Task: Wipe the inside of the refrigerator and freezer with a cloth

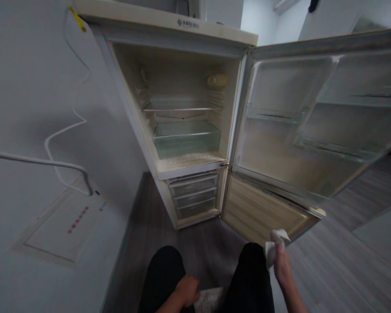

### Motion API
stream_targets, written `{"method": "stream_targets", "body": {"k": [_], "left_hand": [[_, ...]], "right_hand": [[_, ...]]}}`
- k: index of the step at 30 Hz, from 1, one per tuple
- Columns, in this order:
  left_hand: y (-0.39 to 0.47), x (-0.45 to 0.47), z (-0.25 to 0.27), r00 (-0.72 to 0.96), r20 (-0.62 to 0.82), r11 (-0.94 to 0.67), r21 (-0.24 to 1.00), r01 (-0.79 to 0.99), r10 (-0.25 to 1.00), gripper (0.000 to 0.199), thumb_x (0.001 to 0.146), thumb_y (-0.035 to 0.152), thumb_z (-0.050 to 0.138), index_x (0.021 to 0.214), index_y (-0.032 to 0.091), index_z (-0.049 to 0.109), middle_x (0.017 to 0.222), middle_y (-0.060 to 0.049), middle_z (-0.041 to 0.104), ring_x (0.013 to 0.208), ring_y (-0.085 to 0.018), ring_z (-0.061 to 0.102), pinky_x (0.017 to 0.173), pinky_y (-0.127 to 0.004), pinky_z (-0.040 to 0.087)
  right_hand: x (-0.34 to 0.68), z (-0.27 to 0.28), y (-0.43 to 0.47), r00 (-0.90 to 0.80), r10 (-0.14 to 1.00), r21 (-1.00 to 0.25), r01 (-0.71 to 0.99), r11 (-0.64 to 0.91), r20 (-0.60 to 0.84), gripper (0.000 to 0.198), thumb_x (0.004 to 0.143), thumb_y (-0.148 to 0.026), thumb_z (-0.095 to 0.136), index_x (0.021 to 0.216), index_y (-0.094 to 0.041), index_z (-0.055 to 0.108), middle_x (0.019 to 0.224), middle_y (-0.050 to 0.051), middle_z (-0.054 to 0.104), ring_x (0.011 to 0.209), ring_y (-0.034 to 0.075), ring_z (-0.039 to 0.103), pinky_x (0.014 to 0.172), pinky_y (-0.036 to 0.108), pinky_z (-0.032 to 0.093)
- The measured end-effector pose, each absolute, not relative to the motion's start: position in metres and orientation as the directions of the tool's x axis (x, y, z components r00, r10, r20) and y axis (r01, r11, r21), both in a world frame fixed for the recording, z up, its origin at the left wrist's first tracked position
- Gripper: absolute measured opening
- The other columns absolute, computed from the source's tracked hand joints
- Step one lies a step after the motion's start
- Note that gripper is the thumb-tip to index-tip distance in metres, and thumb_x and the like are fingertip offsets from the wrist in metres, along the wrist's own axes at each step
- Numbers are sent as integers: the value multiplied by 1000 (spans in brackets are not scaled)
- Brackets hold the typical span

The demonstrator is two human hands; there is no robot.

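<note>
My right hand (pixel 282 266) is closed round a crumpled white cloth (pixel 278 239), beside my right knee and in front of the lower fridge door. My left hand (pixel 188 290) rests by my left thigh with its fingers curled in, and nothing shows in it. Ahead stands a fridge (pixel 169 167) with both doors swung out to the right. Its upper part has a glass shelf (pixel 182 108) and a clear drawer (pixel 187 141). Several clear drawers (pixel 195 198) are stacked in the lower part.
The upper door (pixel 280 87), with clear racks, reaches far right above the ribbed lower door (pixel 263 204). A white cable (pixel 68 126) hangs along the left wall, near a taped sheet (pixel 63 226). Something whitish (pixel 210 300) lies between my legs over the grey floor (pixel 202 248).
</note>
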State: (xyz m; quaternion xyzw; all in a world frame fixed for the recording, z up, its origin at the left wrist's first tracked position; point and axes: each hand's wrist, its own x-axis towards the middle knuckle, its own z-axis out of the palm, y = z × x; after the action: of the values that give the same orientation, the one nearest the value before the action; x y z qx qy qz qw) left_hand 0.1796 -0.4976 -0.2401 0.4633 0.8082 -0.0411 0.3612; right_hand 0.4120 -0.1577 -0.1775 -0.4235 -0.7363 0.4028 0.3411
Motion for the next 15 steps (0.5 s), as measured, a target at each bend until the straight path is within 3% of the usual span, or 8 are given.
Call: {"method": "stream_targets", "body": {"k": [2,4,6,8,11,15], "left_hand": [[-500,182,-239,-306,-623,574,286,767,720,41,88,39,50,117,19,73,126,-17,71,124,-36,64,109,-50,45],[-500,184,-238,-296,-631,581,307,754,717,44,87,40,52,122,20,70,129,-16,70,126,-36,63,108,-49,46],[-497,187,-238,-277,-650,589,326,740,708,46,85,41,55,124,21,69,130,-15,70,125,-36,64,106,-48,48],[-494,189,-238,-261,-668,600,345,721,697,47,83,42,59,124,21,69,131,-15,69,123,-36,65,104,-47,49],[-490,191,-238,-245,-685,626,383,679,686,49,82,44,60,126,24,67,132,-12,69,120,-34,66,101,-44,51],[-495,192,-238,-243,-696,659,424,621,676,52,83,47,58,130,24,63,131,-12,67,120,-32,65,101,-43,49]], "right_hand": [[401,-194,-183,-592,783,-787,384,483,192,72,101,-67,29,134,-14,63,145,18,60,140,34,51,120,52,36],[392,-213,-205,-723,678,-616,476,628,133,62,102,-61,32,128,-19,70,149,15,58,146,35,45,124,58,27],[387,-226,-216,-751,657,-429,574,698,64,53,104,-51,35,124,-22,75,147,13,60,148,37,42,123,65,21],[384,-230,-214,-743,669,-320,626,711,31,49,104,-43,36,124,-21,76,147,12,61,149,38,41,122,68,20],[384,-221,-193,-791,612,-326,576,750,11,45,103,-43,42,122,-21,77,141,11,66,144,36,47,123,65,23],[380,-208,-167,-906,423,-464,383,799,-19,45,102,-46,45,124,-21,76,133,11,71,134,31,59,123,57,28]]}}
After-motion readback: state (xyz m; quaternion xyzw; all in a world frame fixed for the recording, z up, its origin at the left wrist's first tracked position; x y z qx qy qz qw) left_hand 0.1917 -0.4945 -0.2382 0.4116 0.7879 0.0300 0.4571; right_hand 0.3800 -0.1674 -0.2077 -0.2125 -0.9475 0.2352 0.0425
